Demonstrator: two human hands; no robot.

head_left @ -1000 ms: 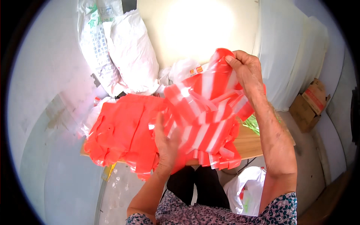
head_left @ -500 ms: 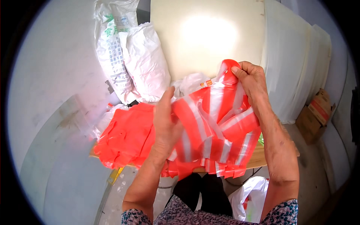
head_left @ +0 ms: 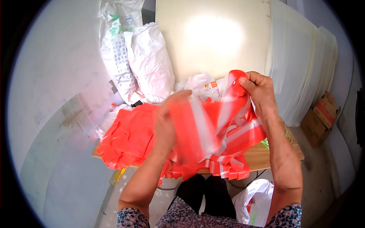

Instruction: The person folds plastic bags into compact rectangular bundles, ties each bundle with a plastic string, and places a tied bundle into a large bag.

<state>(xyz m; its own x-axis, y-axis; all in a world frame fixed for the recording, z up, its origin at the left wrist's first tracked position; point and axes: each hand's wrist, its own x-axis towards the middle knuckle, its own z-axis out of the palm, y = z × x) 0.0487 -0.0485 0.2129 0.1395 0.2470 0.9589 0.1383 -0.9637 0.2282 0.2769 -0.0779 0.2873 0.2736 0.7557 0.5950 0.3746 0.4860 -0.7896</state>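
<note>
Red-and-white striped plastic bags point(head_left: 207, 131) are spreading above a wooden counter point(head_left: 260, 156).
The right hand point(head_left: 259, 91) is pinching their upper end between thumb and fingers; the left hand point(head_left: 165, 121), apart from it, is blurring at their left side, so its grip cannot be told. Red plastic bags point(head_left: 127, 138) are lying in a pile leftward, two white sacks point(head_left: 151, 62) standing beyond.

Tight at 11 o'clock off view ctr!
White sacks point(head_left: 151, 62) blk there, red pile point(head_left: 127, 136) 8; slim gap over tabletop point(head_left: 258, 156), 4.
</note>
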